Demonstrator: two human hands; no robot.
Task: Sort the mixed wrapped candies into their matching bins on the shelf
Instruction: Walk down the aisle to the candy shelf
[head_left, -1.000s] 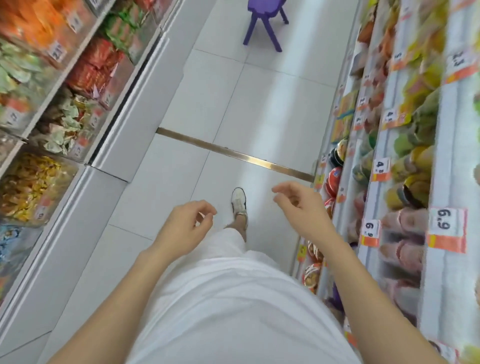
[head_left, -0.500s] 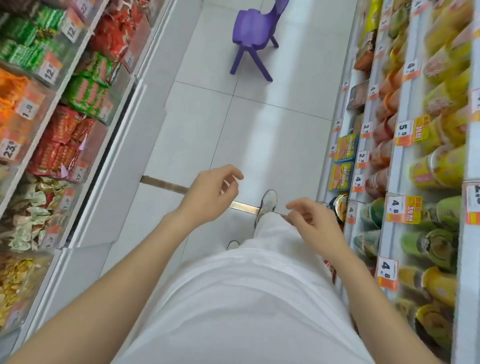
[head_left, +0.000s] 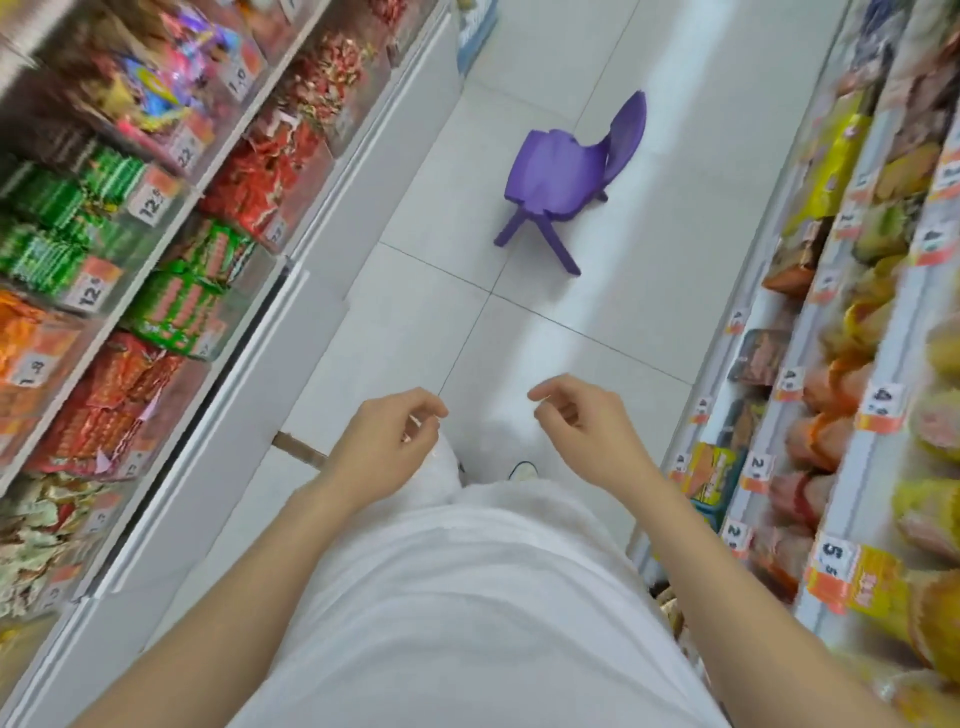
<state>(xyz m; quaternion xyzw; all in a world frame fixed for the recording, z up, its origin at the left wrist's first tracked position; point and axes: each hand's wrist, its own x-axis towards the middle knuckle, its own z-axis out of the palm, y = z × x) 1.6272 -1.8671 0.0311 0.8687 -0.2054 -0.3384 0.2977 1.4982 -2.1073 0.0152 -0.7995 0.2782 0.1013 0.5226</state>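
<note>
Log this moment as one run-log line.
phase: in aisle | left hand: loosely curled, no candy seen | right hand: same | candy bins: left side, untouched | purple chair: ahead

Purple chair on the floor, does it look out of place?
Yes. The small purple plastic chair stands upright and alone on the white tiled aisle floor, right in the walking path.

A small purple plastic chair stands on the white tiled floor, partway down the aisle. Along the right run racks of blurred yellow and orange packets, with orange-and-white price tags on their rails.
</note>
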